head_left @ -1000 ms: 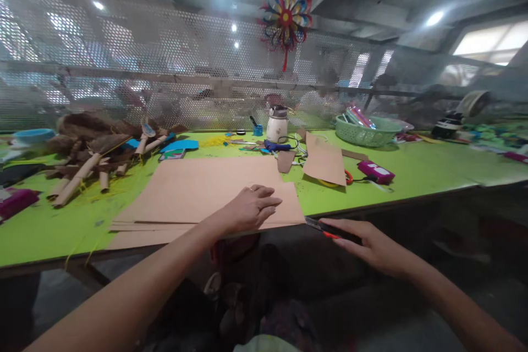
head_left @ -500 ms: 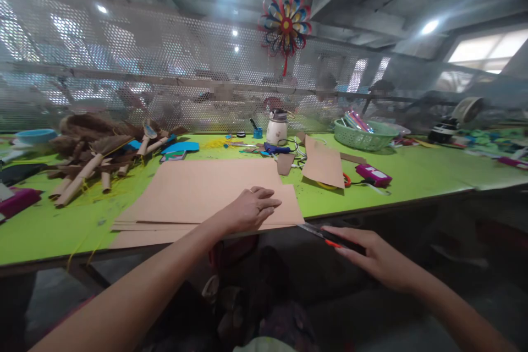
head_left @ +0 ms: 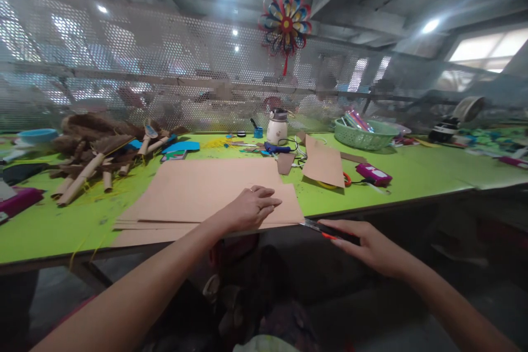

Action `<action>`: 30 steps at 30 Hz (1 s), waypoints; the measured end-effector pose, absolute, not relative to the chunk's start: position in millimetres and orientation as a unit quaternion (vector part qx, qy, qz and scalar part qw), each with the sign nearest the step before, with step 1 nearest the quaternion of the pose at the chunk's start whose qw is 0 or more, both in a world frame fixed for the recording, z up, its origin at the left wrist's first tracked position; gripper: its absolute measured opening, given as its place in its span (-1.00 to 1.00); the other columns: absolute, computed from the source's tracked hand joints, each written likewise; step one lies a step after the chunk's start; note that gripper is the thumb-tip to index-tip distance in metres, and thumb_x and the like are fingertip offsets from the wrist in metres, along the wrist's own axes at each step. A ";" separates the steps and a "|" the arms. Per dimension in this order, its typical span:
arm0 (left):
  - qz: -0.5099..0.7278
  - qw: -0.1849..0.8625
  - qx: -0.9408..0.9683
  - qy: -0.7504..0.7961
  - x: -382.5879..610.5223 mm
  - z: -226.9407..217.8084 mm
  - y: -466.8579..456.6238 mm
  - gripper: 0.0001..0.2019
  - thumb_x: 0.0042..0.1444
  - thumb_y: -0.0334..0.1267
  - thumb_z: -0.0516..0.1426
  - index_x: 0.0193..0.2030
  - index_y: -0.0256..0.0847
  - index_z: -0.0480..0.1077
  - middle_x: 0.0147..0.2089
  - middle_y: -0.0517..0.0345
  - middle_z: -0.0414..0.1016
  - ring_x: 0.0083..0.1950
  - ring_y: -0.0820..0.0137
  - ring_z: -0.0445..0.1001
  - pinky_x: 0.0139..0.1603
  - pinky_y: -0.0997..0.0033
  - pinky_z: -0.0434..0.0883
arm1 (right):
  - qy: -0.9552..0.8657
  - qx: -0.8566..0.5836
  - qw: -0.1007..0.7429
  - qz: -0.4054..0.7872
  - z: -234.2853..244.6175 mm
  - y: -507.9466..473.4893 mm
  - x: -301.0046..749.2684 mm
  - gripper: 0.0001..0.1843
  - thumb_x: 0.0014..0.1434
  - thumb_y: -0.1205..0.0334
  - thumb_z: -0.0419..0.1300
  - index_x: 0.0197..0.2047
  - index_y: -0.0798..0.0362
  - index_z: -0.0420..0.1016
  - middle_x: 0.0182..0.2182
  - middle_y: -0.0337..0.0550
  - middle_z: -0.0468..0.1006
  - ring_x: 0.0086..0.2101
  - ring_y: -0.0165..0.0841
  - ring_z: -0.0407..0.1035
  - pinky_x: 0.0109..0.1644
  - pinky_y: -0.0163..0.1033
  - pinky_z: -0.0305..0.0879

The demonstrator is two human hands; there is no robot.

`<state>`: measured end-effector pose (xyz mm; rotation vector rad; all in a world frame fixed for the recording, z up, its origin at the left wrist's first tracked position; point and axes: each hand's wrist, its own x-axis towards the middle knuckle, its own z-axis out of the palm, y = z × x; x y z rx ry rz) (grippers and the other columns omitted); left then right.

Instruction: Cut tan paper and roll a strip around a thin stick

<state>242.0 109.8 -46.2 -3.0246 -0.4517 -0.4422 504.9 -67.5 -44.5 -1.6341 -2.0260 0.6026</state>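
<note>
My left hand [head_left: 253,209] lies palm down with its fingers stretched out on a stack of large brown paper sheets [head_left: 206,190]. The sheets sit at the front of the green table, and their near edges reach slightly past it. My right hand [head_left: 371,245] is closed around a black and orange utility knife [head_left: 340,232], in front of the table edge. Its metal blade points left, with the tip at the near right corner of the paper. The rest of the handle is hidden in the palm.
Brown paper rolls and scraps [head_left: 84,176] are heaped on the left. A smaller brown sheet [head_left: 324,162], a purple box [head_left: 373,175] and a green basket [head_left: 365,135] stand on the right. A white bottle [head_left: 277,127] and a blue glue gun [head_left: 276,148] are behind the stack.
My right hand and the knife have shifted slightly up, and the blade tip has moved a little right at the paper's corner. My left hand stays practically in place.
</note>
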 end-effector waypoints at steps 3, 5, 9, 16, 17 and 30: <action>-0.142 0.025 -0.978 -0.148 241.8 -45.9 109.1 -0.59 0.32 -0.15 -0.20 0.12 -0.13 0.35 0.16 -0.04 0.36 0.16 0.26 0.29 0.14 0.20 0.18 | -0.745 -0.588 0.231 0.214 -44.2 -62.7 503.4 -0.55 0.22 0.09 0.09 0.17 -0.10 0.33 0.12 -0.19 0.40 0.09 -0.23 0.28 0.20 -0.10 0.16; -0.143 0.023 -0.978 -0.149 241.8 -46.1 109.0 -0.59 0.32 -0.15 -0.19 0.12 -0.12 0.35 0.16 -0.04 0.36 0.16 0.26 0.29 0.14 0.20 0.19 | -0.747 -0.583 0.233 0.220 -46.2 -60.3 499.9 -0.55 0.22 0.10 0.08 0.17 -0.08 0.33 0.12 -0.18 0.40 0.09 -0.24 0.29 0.20 -0.10 0.16; -0.146 0.019 -0.977 -0.155 241.5 -47.1 109.1 -0.60 0.32 -0.15 -0.19 0.14 -0.09 0.34 0.17 -0.01 0.35 0.17 0.26 0.28 0.13 0.20 0.19 | -0.742 -0.580 0.243 0.231 -50.8 -64.1 495.2 -0.54 0.23 0.12 0.06 0.20 -0.07 0.30 0.14 -0.16 0.37 0.12 -0.23 0.25 0.22 -0.07 0.13; -0.141 0.013 -0.977 -0.161 241.7 -44.3 107.4 -0.59 0.32 -0.16 -0.20 0.14 -0.09 0.34 0.19 -0.01 0.32 0.18 0.26 0.27 0.14 0.21 0.18 | -0.736 -0.594 0.232 0.225 -46.2 -74.4 495.1 -0.54 0.23 0.09 0.06 0.18 -0.04 0.32 0.13 -0.13 0.38 0.11 -0.20 0.27 0.21 -0.06 0.16; -0.141 0.011 -0.976 -0.163 241.7 -44.1 107.4 -0.59 0.32 -0.16 -0.20 0.14 -0.08 0.34 0.20 -0.01 0.32 0.18 0.26 0.27 0.14 0.21 0.18 | -0.739 -0.590 0.234 0.227 -45.6 -72.2 493.6 -0.54 0.23 0.09 0.07 0.18 -0.04 0.32 0.13 -0.14 0.38 0.11 -0.21 0.27 0.21 -0.06 0.15; -0.154 0.005 -0.977 -0.146 241.9 -47.6 109.4 -0.58 0.32 -0.17 -0.20 0.13 -0.13 0.35 0.15 -0.04 0.37 0.16 0.26 0.28 0.14 0.21 0.18 | -0.746 -0.573 0.239 0.243 -46.9 -68.7 480.3 -0.54 0.24 0.10 0.06 0.20 -0.07 0.30 0.14 -0.14 0.37 0.12 -0.18 0.26 0.21 -0.03 0.14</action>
